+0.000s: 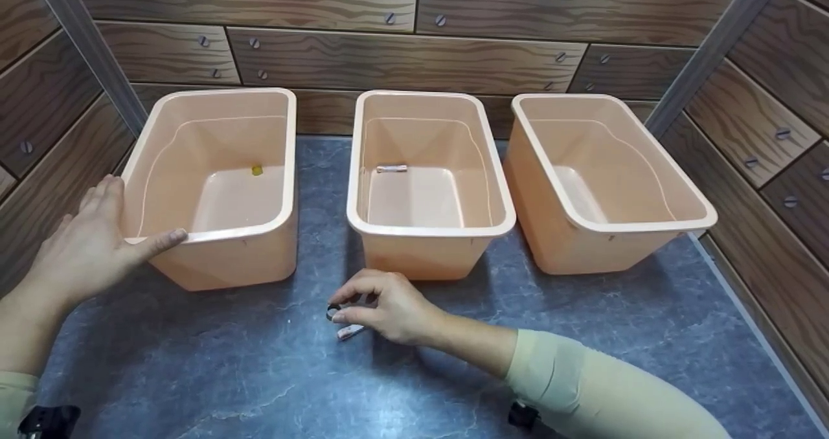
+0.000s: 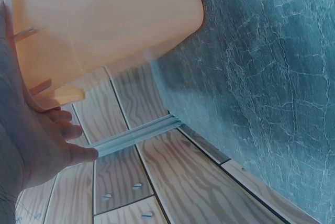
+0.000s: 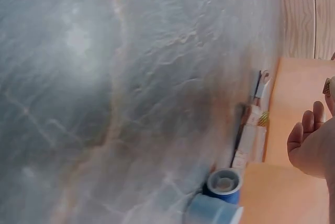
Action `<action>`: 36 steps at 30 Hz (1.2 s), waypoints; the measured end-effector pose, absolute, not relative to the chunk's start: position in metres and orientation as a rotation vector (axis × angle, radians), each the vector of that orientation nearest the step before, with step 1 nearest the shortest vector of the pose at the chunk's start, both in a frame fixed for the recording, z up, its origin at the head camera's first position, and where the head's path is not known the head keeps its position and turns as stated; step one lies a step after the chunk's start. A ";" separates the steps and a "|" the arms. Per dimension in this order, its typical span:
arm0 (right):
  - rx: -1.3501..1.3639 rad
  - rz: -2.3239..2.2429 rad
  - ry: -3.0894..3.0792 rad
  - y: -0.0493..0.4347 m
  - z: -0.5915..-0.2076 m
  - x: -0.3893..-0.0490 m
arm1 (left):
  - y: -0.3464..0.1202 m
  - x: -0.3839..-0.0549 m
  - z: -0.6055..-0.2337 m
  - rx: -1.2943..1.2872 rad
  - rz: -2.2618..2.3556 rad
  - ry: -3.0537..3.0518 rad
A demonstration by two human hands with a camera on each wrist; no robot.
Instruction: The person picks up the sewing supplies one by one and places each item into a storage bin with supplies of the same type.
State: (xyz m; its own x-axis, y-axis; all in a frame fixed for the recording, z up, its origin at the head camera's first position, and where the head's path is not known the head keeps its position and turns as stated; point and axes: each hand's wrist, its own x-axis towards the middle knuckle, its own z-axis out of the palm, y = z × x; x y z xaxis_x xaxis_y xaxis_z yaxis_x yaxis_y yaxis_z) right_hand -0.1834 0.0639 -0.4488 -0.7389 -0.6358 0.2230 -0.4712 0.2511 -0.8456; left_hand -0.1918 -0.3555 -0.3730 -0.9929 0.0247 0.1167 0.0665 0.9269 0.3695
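In the head view my right hand (image 1: 395,309) pinches a small dark ring (image 1: 331,314) between thumb and fingertips, in front of the middle bin. Close under these fingers a small pale stick with reddish marks (image 1: 350,331) lies on the table, partly hidden by the hand. At the edge of the right wrist view a small brown-gold textured piece (image 3: 326,87) shows at the fingertips. My left hand (image 1: 87,241) rests on the front left corner of the left bin (image 1: 227,258), its thumb along the front rim, its fingers against the outer side.
The middle bin (image 1: 414,254) holds a small printed stick (image 1: 392,168); a yellow piece (image 1: 257,169) lies in the left bin. At right stands another peach bin (image 1: 583,248). The right wrist view shows a blue spool (image 3: 224,183) and several small items beside peach plastic. Wood-patterned walls (image 1: 414,57) surround the table.
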 end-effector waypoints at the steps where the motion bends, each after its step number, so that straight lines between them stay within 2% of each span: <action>1: -1.072 -1.499 2.342 0.063 -0.446 -0.183 | -0.356 -0.192 -0.373 -0.071 -0.575 -2.976; 15: -1.217 -1.552 2.260 0.052 -0.400 -0.177 | -0.358 -0.192 -0.373 -0.072 -0.572 -2.974; 28: -1.326 -1.579 2.257 0.042 -0.359 -0.189 | -0.359 -0.191 -0.373 -0.082 -0.582 -2.976; 36: -1.251 -1.601 2.282 0.036 -0.335 -0.199 | -0.355 -0.192 -0.373 -0.058 -0.589 -2.997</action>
State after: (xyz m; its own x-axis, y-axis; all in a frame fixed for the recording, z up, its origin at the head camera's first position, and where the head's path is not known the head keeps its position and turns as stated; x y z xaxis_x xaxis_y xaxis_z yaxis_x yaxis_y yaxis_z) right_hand -0.1985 0.0360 -0.3354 -0.6617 -0.6555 0.3639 -0.5650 0.1170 -0.8167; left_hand -0.1916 -0.3552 -0.3728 -0.9955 0.0202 0.0923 0.0536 0.9250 0.3762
